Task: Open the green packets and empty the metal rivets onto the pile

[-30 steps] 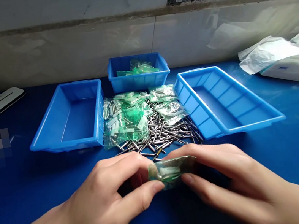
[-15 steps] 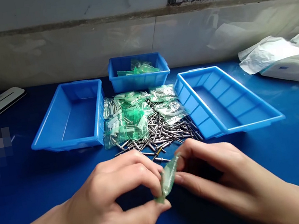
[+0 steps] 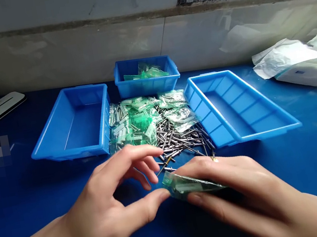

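Between the fingers and thumb of my right hand [image 3: 244, 185] is a small green see-through plastic packet [image 3: 185, 185], with something pale inside it. My left hand [image 3: 117, 199] has its fingers spread, and its thumb tip is right at the packet's left end; whether it touches cannot be made out. Just beyond both hands lies a pile of loose metal screws or rivets [image 3: 177, 137]. Several filled green packets [image 3: 135, 126] lie on the left of that pile, and clear packets [image 3: 181, 116] rest on its right side.
Blue bins stand around the pile: a left bin [image 3: 38, 150], a right bin [image 3: 271, 131] and a back bin [image 3: 149, 85] holding green packets. A white flat device [image 3: 0, 107] lies far left. White crumpled wrapping [image 3: 285, 57] sits far right, by the wall [image 3: 88, 53].
My left hand has let go of the packet and its fingers have spread. The packet has turned from near upright to lying more sideways in my right hand.
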`<state>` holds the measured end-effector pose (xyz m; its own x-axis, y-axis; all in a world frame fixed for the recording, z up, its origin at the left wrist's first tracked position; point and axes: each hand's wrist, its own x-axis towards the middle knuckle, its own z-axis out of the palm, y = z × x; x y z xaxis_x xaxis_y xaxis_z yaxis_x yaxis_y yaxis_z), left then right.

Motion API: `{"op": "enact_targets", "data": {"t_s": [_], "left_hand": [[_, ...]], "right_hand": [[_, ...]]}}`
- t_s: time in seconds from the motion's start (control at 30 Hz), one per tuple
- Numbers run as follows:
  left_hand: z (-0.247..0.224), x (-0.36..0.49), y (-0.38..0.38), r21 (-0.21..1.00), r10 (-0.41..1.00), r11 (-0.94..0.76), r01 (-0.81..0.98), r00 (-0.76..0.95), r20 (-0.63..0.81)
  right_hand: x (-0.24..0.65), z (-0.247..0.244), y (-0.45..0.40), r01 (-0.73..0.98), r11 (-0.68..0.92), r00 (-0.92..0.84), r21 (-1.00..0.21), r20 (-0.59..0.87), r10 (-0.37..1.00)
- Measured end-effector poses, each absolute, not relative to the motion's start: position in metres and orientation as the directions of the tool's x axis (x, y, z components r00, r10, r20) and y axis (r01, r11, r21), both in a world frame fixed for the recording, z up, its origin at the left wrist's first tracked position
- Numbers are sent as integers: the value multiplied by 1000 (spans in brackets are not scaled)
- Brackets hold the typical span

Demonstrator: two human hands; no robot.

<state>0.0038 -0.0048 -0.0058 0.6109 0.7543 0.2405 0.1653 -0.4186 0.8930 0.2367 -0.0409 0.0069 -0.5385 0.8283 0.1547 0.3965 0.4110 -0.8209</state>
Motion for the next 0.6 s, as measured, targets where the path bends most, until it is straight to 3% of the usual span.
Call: {"op": "enact_targets", "data": {"t_s": [0.17,0.4,0.5,0.6], "left_hand": [[0,4,1,889,687,-418,189,706,173],[5,7,-2,892,688,-409,192,707,163],[7,11,-3,901,658,-428,74,708,255],[8,12,-3,898,664,-436,64,696,273]], "right_hand": [[237,3,-42,393,469,-588,-791,176,789],[238,-8,-45,575,398,-301,-715,267,915],[234,-6,-50,534,410,-366,-740,235,900],[229,0,-53,463,395,-425,-794,192,885]]}}
